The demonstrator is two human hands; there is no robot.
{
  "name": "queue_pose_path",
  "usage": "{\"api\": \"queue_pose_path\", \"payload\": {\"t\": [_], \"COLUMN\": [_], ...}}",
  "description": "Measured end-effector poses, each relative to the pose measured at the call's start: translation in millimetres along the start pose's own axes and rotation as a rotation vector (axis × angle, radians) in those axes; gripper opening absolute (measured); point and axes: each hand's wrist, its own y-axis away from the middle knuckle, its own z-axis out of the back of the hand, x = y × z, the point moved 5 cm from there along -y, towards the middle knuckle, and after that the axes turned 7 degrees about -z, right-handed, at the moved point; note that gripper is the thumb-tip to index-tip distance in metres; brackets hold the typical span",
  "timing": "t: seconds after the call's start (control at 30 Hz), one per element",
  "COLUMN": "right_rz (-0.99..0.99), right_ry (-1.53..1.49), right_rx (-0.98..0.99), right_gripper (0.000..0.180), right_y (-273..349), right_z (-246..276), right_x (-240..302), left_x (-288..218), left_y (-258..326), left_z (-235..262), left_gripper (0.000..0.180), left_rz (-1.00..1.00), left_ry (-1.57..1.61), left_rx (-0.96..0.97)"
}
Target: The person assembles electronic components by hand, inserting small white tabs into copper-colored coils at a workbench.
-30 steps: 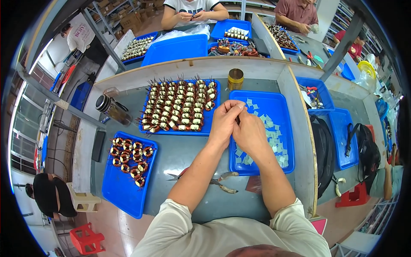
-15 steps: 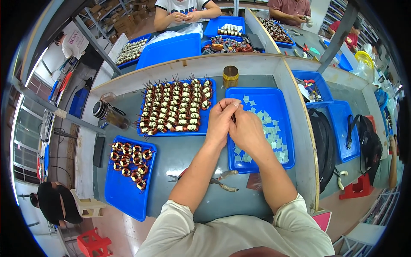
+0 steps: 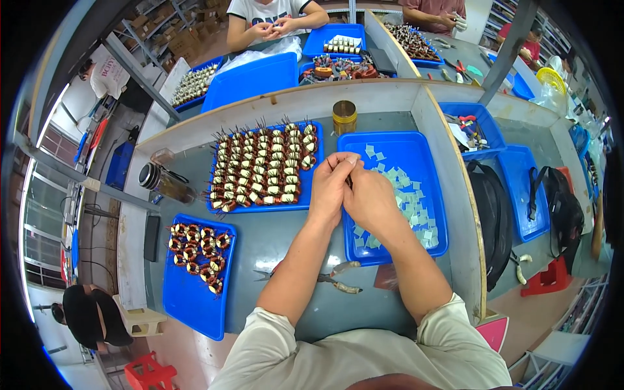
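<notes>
My left hand (image 3: 330, 185) and my right hand (image 3: 370, 198) meet fingertip to fingertip over the left part of a blue tray (image 3: 435, 195). Both are closed in a pinch, and whatever lies between the fingers is hidden. Small pale-green square pieces (image 3: 411, 203) are scattered in that tray. To the left of my hands, rows of wire-wound coils (image 3: 260, 172) with white tops and upright leads fill a second blue tray (image 3: 313, 198). Pliers (image 3: 338, 278) lie on the table, partly under my left forearm.
A third blue tray (image 3: 188, 312) at the near left holds several copper ring coils (image 3: 198, 250). A dark flask (image 3: 166, 182) lies at the left, and a yellowish jar (image 3: 344, 117) stands at the back. Wooden partitions (image 3: 455, 188) border the bench. People work beyond it.
My hands stay pinched together over the tray, with only a slight shift of the fingers. The whole view has tilted a little; the trays have not moved on the table.
</notes>
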Motion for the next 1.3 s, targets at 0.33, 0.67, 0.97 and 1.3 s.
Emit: {"api": "queue_pose_path", "payload": {"t": [0.33, 0.67, 0.97, 1.3], "right_rz": [0.012, -0.062, -0.063, -0.132], "right_ry": [-0.192, -0.717, -0.619, -0.592], "right_rx": [-0.034, 0.267, 0.281, 0.067], "right_gripper": [0.032, 0.031, 0.037, 0.034], "right_y": [-7, -19, -12, -7], "right_z": [-4, 27, 40, 80], "right_x": [-7, -32, -43, -43], "left_x": [-5, -37, -40, -51], "left_y": [-1, -3, -1, -2], "left_z": [7, 10, 3, 0], "left_gripper": [0.02, 0.03, 0.025, 0.022], "left_rz": [-0.02, -0.124, -0.177, -0.256], "left_ry": [0.029, -0.285, -0.365, -0.476], "left_rx": [0.035, 0.247, 0.143, 0.131]}}
